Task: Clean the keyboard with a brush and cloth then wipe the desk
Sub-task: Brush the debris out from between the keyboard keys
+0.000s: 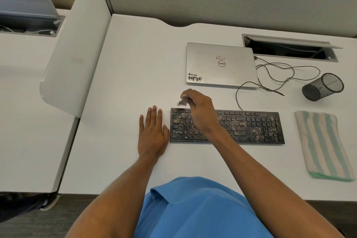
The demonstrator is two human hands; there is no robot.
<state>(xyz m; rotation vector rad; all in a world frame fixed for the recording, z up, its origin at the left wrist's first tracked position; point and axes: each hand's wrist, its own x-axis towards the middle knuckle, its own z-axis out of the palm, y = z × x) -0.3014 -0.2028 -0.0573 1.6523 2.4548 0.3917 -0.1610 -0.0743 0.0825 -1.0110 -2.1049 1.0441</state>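
A black keyboard lies on the white desk, its keys speckled with pale crumbs. My right hand hovers over the keyboard's far left corner and grips a small brush, bristles pointing down at the top row. My left hand lies flat on the desk, fingers straight, against the keyboard's left end. A green and beige striped cloth lies folded to the right of the keyboard.
A shut silver laptop sits behind the keyboard, with black cables looping to its right. A black mesh pen cup lies on its side at the right. An open cable hatch is at the back right. A white divider panel stands at the left.
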